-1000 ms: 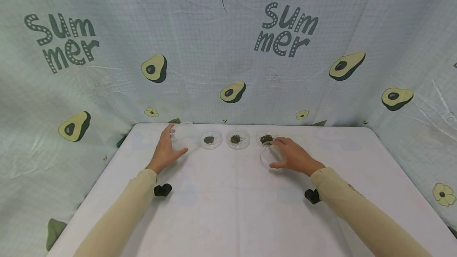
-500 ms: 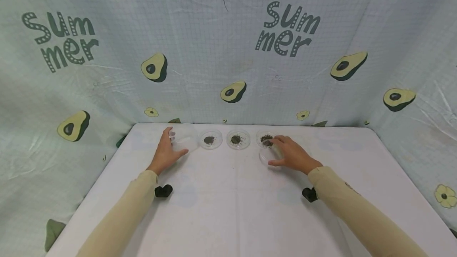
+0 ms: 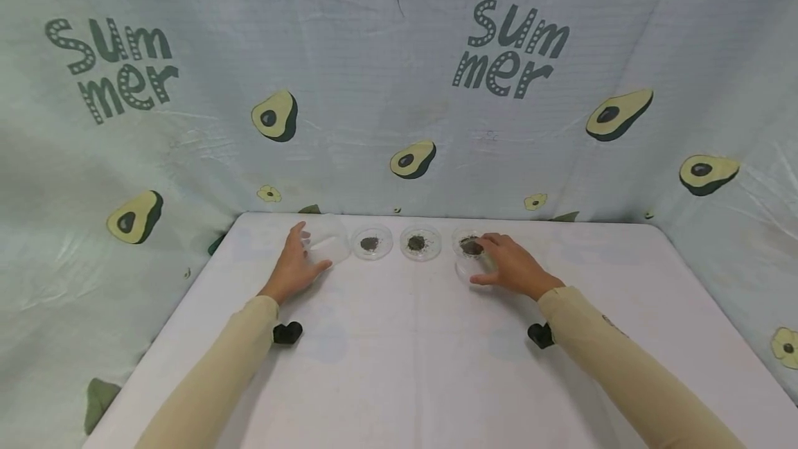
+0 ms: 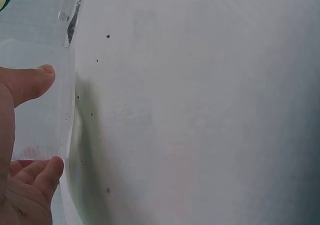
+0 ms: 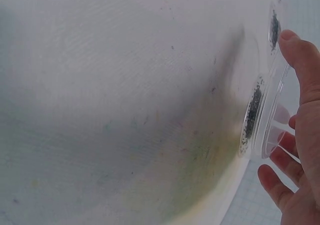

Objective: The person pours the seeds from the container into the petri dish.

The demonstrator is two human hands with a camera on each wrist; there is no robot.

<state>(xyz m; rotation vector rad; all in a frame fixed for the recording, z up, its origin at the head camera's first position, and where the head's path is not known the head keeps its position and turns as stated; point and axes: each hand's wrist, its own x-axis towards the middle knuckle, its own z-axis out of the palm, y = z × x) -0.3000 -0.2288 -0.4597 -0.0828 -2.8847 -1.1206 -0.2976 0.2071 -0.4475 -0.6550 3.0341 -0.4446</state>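
My left hand (image 3: 295, 262) grips a clear plastic container (image 3: 329, 241) at the left end of a row of dishes. In the left wrist view its thumb and fingers lie on opposite sides of that container (image 4: 42, 120). Toward the right, my right hand (image 3: 514, 265) pinches a clear petri dish lid (image 3: 466, 270) between thumb and fingers. The lid (image 5: 274, 105) is tilted close beside the right-hand petri dish (image 5: 245, 145), which bears dark crumbly material (image 5: 254, 107). My fingertips overlap this dish (image 3: 458, 235) in the head view.
Two more petri dishes stand between my hands, a left one (image 3: 355, 249) and a middle one (image 3: 436, 249), each with a small dark heap. The white-covered table (image 3: 386, 366) meets a printed cloth backdrop (image 3: 349, 123) at its far edge. Dark specks dot the cover.
The right hand has shifted slightly away from me, bringing the lid nearer to the right-hand dish. The left hand has barely moved with its container. The head view has turned a little.
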